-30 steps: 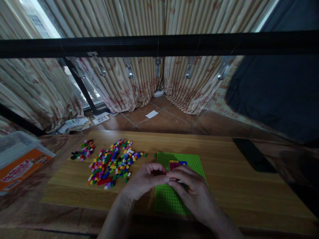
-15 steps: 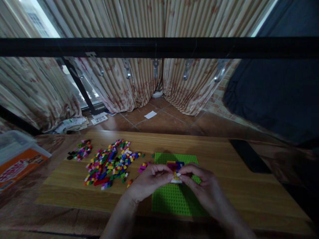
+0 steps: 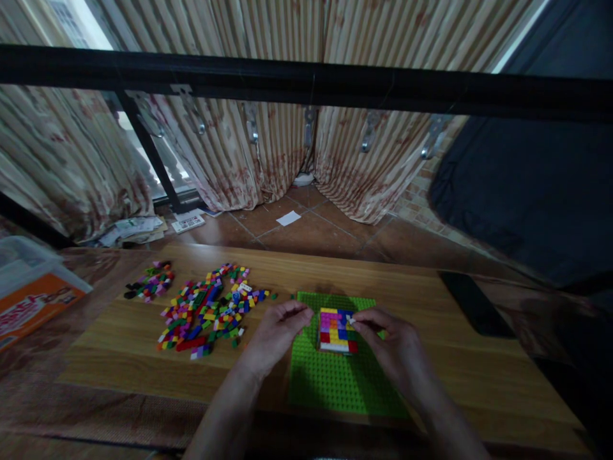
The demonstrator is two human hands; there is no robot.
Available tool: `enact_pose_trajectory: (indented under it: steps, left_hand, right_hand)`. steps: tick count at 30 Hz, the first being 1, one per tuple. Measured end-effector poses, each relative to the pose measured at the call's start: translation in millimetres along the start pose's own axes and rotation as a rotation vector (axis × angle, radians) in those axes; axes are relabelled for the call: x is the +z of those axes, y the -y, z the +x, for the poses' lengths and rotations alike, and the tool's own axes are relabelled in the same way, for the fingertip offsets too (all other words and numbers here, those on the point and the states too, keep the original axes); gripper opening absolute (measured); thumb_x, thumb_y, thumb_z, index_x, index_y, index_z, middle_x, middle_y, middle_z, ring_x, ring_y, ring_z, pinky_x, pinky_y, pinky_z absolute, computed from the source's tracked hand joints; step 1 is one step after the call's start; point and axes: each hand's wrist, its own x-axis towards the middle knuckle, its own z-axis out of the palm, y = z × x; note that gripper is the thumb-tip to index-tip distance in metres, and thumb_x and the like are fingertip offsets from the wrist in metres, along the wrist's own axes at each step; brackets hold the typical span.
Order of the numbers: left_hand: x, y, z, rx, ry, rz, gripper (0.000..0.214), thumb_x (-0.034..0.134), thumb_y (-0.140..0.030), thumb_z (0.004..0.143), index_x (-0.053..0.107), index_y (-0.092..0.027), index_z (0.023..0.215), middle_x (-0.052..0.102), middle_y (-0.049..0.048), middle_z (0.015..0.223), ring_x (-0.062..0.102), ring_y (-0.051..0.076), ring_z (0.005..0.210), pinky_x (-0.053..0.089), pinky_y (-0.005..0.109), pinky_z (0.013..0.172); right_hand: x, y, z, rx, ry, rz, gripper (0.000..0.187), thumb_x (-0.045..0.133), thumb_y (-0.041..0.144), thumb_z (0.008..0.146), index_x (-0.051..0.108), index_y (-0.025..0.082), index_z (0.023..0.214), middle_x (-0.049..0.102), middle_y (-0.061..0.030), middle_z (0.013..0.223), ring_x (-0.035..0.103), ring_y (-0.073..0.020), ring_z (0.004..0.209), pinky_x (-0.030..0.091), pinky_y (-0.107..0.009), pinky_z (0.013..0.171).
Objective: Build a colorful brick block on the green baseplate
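A block of coloured bricks (image 3: 336,331), yellow, pink, blue, red and white, sits on the upper part of a green baseplate (image 3: 335,386). My right hand (image 3: 395,342) is at the block's right edge, thumb and forefinger pinched on a small white brick (image 3: 351,321) over the top right corner. To the left of the block, my left hand (image 3: 275,332) hovers with thumb and forefinger drawn together at the baseplate's left edge. Whatever may be between those fingertips is too small or hidden to make out.
A large heap of loose bricks (image 3: 205,313) lies on the left of the wooden table (image 3: 407,287), with a smaller pile (image 3: 152,281) beyond it. A black phone-like slab (image 3: 474,303) rests at the right. A clear plastic box (image 3: 29,259) with an orange label stands far left.
My hands have parted: the left has drawn away leftward, the right slightly to the right with the white brick. The brick block between them now shows more fully. The whole view tilts a little.
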Motion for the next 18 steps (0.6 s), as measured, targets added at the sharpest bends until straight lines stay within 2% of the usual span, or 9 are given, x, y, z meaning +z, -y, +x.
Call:
enact_pose_trajectory:
  steps: [11, 18]
  left_hand:
    - [-2.4, -0.5, -1.7, 0.031, 0.002, 0.015, 0.029, 0.064, -0.044, 0.075, 0.061, -0.015, 0.070, 0.053, -0.0031, 0.062, 0.039, 0.009, 0.056, 0.028, 0.022, 0.052]
    - [-5.1, -1.0, -2.7, 0.025, 0.002, 0.013, 0.030, 0.063, -0.045, 0.075, 0.063, -0.015, 0.073, 0.053, -0.0031, 0.063, 0.042, 0.009, 0.059, 0.030, 0.022, 0.054]
  right_hand:
    - [4.4, -0.9, 0.7, -0.149, -0.013, -0.249, 0.019, 0.051, 0.028, 0.089, 0.066, 0.022, 0.080, 0.067, -0.0043, 0.083, 0.062, -0.0190, 0.081, 0.048, -0.032, 0.076]
    - [4.0, 6.9, 1.4, -0.276, -0.018, -0.476, 0.021, 0.047, 0.019, 0.090, 0.065, 0.021, 0.079, 0.065, -0.0049, 0.082, 0.061, -0.0186, 0.076, 0.046, -0.030, 0.071]
